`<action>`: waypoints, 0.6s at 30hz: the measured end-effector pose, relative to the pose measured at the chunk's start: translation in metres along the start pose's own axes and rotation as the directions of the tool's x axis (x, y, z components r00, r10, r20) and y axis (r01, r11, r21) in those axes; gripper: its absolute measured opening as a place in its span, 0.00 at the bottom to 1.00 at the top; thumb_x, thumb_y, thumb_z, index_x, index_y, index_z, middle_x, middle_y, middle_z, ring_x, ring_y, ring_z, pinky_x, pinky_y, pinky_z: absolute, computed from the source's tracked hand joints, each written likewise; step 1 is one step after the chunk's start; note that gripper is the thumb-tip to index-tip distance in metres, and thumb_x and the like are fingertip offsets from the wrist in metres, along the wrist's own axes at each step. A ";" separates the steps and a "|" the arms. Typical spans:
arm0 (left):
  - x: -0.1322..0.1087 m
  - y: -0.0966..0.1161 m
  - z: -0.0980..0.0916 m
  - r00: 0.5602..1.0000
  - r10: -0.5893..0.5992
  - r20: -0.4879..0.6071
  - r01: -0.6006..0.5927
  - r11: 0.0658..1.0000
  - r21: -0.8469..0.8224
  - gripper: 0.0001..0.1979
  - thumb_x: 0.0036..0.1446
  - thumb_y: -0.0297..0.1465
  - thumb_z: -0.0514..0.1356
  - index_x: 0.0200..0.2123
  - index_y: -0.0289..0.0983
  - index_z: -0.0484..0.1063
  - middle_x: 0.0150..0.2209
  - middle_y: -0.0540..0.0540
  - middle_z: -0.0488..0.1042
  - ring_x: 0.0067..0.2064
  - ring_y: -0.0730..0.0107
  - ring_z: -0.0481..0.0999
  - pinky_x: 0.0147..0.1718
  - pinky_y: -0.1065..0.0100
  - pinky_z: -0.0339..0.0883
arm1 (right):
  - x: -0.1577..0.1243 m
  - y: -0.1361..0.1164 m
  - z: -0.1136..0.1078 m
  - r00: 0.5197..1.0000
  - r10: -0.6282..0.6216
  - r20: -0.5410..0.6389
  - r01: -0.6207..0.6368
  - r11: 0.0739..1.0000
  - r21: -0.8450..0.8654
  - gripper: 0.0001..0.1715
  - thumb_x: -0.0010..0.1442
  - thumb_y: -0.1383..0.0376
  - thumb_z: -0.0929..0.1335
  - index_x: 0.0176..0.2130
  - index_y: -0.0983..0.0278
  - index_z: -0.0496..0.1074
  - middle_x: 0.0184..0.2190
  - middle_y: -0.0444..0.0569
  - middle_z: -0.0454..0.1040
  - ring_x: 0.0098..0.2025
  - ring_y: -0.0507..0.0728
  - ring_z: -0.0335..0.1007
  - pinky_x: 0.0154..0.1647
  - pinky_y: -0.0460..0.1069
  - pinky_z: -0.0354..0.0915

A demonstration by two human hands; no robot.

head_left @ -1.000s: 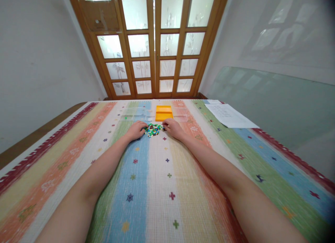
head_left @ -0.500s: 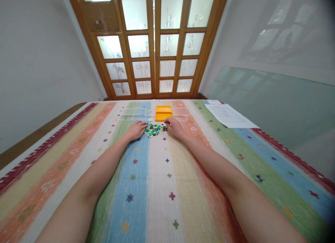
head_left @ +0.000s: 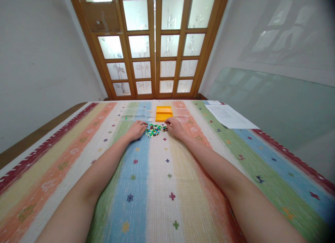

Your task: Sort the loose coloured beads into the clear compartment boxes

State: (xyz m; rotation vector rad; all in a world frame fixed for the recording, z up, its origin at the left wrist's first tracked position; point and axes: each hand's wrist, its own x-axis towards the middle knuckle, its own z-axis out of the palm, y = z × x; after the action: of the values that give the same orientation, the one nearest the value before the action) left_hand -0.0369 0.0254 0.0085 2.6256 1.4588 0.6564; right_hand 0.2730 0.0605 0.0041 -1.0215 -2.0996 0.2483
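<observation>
A small heap of tiny coloured pieces [head_left: 155,130], green, blue, white and dark, lies on the striped cloth far out in front of me. My left hand [head_left: 136,130] rests at the heap's left edge, fingers curled toward the pieces. At the heap's right edge sits my right hand [head_left: 175,127], its fingertips pinched together over the nearest pieces. Whether either hand holds a piece is too small to see. An orange tray [head_left: 163,113] stands just behind the heap.
Clear shallow trays [head_left: 134,113] lie left and right of the orange one. A printed paper sheet [head_left: 229,116] lies at the far right of the striped tablecloth [head_left: 157,180]. Wooden glazed doors [head_left: 154,44] stand beyond the table's far edge.
Both hands have stayed at the heap, with only small finger movements. The heap looks a little more gathered than a second ago.
</observation>
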 end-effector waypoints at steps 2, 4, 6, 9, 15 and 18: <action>0.000 -0.001 0.001 1.000 0.004 -0.007 -0.004 1.000 -0.016 0.20 0.73 0.37 0.50 0.52 0.41 0.81 0.57 0.41 0.78 0.59 0.55 0.70 0.65 0.53 0.60 | 0.000 0.001 0.000 1.000 -0.004 0.003 0.004 1.000 0.001 0.12 0.64 0.72 0.65 0.41 0.62 0.77 0.41 0.53 0.79 0.44 0.60 0.71 0.48 0.53 0.66; 0.001 -0.001 0.003 1.000 0.007 -0.005 -0.007 1.000 -0.015 0.21 0.73 0.38 0.48 0.52 0.40 0.81 0.56 0.41 0.78 0.59 0.55 0.71 0.65 0.53 0.61 | 0.000 0.000 0.001 1.000 -0.008 0.002 0.008 1.000 0.002 0.12 0.63 0.72 0.65 0.41 0.62 0.78 0.41 0.53 0.79 0.44 0.60 0.72 0.48 0.53 0.66; 0.002 -0.002 0.005 1.000 0.002 0.001 -0.002 1.000 0.001 0.23 0.74 0.38 0.47 0.53 0.40 0.81 0.57 0.41 0.78 0.59 0.55 0.71 0.65 0.53 0.61 | 0.000 -0.001 0.001 1.000 -0.007 -0.007 0.007 1.000 0.006 0.12 0.63 0.72 0.65 0.41 0.62 0.77 0.41 0.52 0.79 0.44 0.60 0.72 0.48 0.53 0.66; 0.002 -0.003 0.005 1.000 -0.006 0.016 0.006 1.000 0.015 0.25 0.74 0.38 0.45 0.54 0.39 0.81 0.57 0.41 0.79 0.59 0.55 0.72 0.65 0.54 0.61 | 0.001 -0.002 0.000 0.999 0.012 -0.041 -0.011 0.999 0.034 0.13 0.62 0.73 0.64 0.40 0.62 0.77 0.40 0.52 0.80 0.44 0.60 0.73 0.48 0.53 0.66; 0.001 0.000 0.004 1.000 0.004 -0.021 -0.004 1.000 0.006 0.25 0.75 0.38 0.45 0.53 0.39 0.81 0.57 0.42 0.80 0.58 0.55 0.74 0.65 0.53 0.62 | 0.004 0.002 -0.007 0.975 0.181 -0.132 -0.161 0.976 0.149 0.10 0.63 0.67 0.64 0.40 0.62 0.76 0.39 0.51 0.80 0.40 0.59 0.73 0.46 0.53 0.67; 0.001 0.000 0.005 0.997 -0.010 -0.081 0.009 1.000 -0.009 0.25 0.75 0.38 0.45 0.54 0.38 0.81 0.58 0.41 0.79 0.59 0.55 0.73 0.65 0.52 0.62 | 0.004 0.007 -0.010 0.947 0.262 -0.185 -0.226 0.954 0.195 0.10 0.63 0.65 0.65 0.40 0.62 0.76 0.39 0.51 0.80 0.40 0.59 0.73 0.46 0.53 0.68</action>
State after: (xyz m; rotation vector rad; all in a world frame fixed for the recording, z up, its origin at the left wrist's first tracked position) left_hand -0.0344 0.0271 0.0041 2.6130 1.4845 0.7749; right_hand 0.2830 0.0669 0.0101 -1.1511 -1.7300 0.4194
